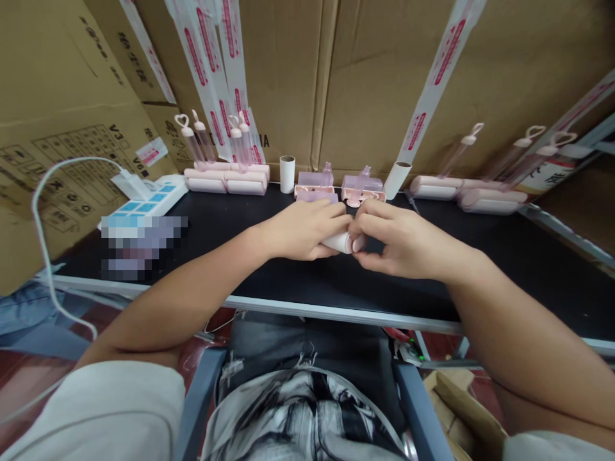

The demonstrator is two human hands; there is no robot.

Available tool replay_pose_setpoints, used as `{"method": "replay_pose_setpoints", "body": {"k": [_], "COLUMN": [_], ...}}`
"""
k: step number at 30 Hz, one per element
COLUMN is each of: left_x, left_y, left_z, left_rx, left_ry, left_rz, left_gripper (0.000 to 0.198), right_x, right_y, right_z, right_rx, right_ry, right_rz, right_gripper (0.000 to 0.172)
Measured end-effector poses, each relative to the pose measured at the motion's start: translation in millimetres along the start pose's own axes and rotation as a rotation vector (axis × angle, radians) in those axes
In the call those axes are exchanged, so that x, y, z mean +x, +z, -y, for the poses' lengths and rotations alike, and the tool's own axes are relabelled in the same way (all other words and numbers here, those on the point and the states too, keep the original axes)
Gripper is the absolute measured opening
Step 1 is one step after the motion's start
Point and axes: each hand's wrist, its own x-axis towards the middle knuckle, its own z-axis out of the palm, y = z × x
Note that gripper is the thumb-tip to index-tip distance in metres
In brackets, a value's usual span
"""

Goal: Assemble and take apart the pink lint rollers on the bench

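Over the middle of the black table, my left hand (312, 229) is closed around a white lint roll (339, 242), which lies on its side. At the roll's right end, my right hand (394, 235) pinches a small pale pink round piece (358, 242); whether it is joined to the roll cannot be made out. My fingers cover much of both parts. Just behind my hands sit two pink lint roller cases with translucent purple lids, a left one (314, 191) and a right one (364, 191). White card tubes stand beside them, one at left (287, 175) and one tilted at right (397, 180).
Pink lint rollers with heart-looped handles stand at back left (225, 178) and back right (492, 198). A white power strip (144, 203) with a plugged-in cable lies left, near a blurred patch. Cardboard (283, 77) walls the rear. The table's metal edge (336, 312) runs in front.
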Motion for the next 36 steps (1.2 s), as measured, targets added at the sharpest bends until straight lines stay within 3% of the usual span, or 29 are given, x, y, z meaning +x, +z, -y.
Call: {"method": "replay_pose_setpoints", "body": {"k": [7, 14, 20, 24, 27, 31, 33, 36], "left_x": [2.5, 1.1, 1.0, 0.9, 0.7, 2.8, 3.6, 1.7], "left_y": [-2.1, -4.8, 15.6, 31.2, 36.7, 41.2, 42.4, 39.7], "left_z": [-1.3, -2.3, 12.4, 19.8, 22.9, 35.3, 43.8, 54.2], "left_rx": [0.027, -0.046, -0.316, -0.539, -0.707, -0.93, -1.038, -1.116], "left_ry": [-0.021, -0.014, 0.04, 0.056, -0.045, -0.218, -0.279, -0.382], "left_rz": [0.041, -0.029, -0.214, -0.267, -0.41, -0.654, -0.665, -0.615], "left_gripper": [0.036, 0.033, 0.032, 0.038, 0.051, 0.075, 0.087, 0.095], "right_x": [1.1, 3.0, 6.2, 5.9, 1.5, -2.3, -1.3, 1.2], "right_y": [8.2, 6.8, 5.8, 16.0, 21.4, 23.9, 26.5, 34.1], "right_z": [-0.2, 5.1, 5.8, 3.9, -4.5, -24.6, -34.3, -44.7], "right_rx": [-0.067, -0.143, -0.14, -0.17, -0.227, -0.317, -0.326, -0.291], "right_ry": [-0.014, 0.008, 0.011, -0.01, -0.015, 0.133, 0.176, 0.109], "right_rz": [-0.056, -0.115, -0.197, -0.282, -0.379, -0.483, -0.483, -0.476], "right_gripper": [0.022, 0.019, 0.018, 0.02, 0.022, 0.015, 0.014, 0.015]}}
